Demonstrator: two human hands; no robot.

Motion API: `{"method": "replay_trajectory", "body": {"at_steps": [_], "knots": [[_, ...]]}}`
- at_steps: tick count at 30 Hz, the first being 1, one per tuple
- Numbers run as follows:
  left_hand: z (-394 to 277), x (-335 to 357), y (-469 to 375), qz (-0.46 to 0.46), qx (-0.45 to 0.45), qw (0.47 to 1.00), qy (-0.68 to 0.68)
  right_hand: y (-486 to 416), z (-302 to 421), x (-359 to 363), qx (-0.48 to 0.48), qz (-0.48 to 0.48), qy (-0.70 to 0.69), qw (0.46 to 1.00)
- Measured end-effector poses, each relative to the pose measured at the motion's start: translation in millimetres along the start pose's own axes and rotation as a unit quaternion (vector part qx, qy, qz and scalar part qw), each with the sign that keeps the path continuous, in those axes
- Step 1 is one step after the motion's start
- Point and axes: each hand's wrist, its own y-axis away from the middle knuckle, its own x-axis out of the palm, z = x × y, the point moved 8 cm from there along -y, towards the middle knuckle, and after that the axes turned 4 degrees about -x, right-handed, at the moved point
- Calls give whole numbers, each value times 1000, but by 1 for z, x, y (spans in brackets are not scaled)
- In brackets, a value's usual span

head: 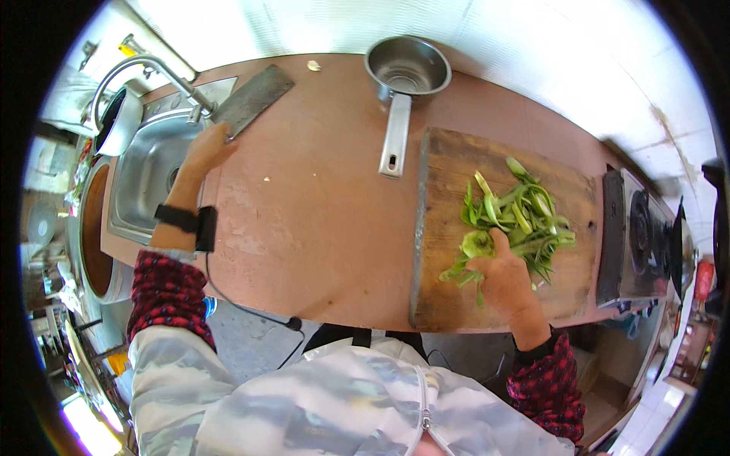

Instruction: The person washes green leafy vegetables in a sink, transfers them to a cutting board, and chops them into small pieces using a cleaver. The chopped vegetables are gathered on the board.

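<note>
My left hand (210, 147) is at the right rim of the sink, closed around the handle end of a cleaver (254, 101). Its dark rectangular blade lies flat over the counter beside the faucet, pointing away from me; the handle is hidden by my fingers. On the right, my right hand (507, 279) grips the near left part of a heap of green vegetable trimmings (522, 211), with peel strips and leafy stalks. A round cut stem end (477, 244) shows by my fingertips. The heap rests on a thick wooden cutting board (450, 154).
A steel saucepan (408, 65) stands at the back, its handle towards me. Left is a steel sink (134, 188) with a curved faucet (154, 61) and a tilted pot (122, 122). A gas stove (639, 233) adjoins the board. A cable (239, 305) hangs from my left wrist.
</note>
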Motion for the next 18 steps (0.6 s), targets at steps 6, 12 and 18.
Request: {"method": "replay_trajectory", "body": {"at_steps": [6, 12, 18], "knots": [[16, 12, 12, -95, -28, 993, -58, 5, 3, 20, 5, 46, 83, 996], [34, 17, 10, -112, 49, 991, 45, -3, 27, 10, -86, -126, 297, 943], [45, -25, 86, -118, -63, 948, 288, 2, 34, 13, -190, -94, 366, 906]]}}
